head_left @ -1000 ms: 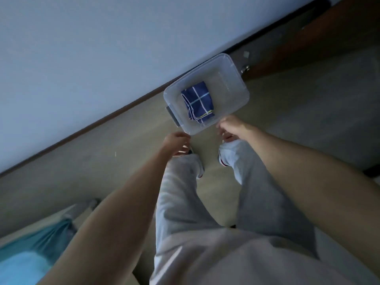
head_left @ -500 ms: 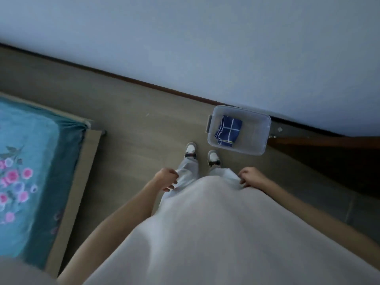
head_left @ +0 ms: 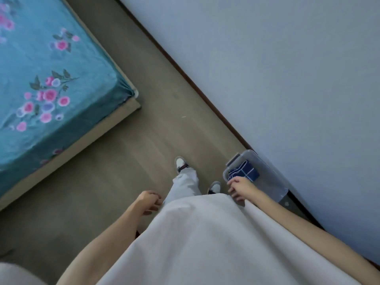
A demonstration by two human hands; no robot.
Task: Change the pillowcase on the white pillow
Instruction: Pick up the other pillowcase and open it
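Pillowcase (head_left: 244,172), blue check, folded in the clear bin (head_left: 273,182) on the floor by the wall. Pillow not in view. Left hand (head_left: 149,201) loosely curled, empty. Right hand (head_left: 241,189) empty, fingers loosely bent, above bin's near edge. Likely light, limp cloth: pinch a folded edge, or it will unfold.

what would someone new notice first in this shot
The teal floral bedsheet fills the upper left, bright against the dull floor. At lower right a clear plastic bin sits on the floor against the pale wall, with a folded navy checked cloth inside. The person's left hand and right hand hang loosely curled, holding nothing, the right one in front of the bin.
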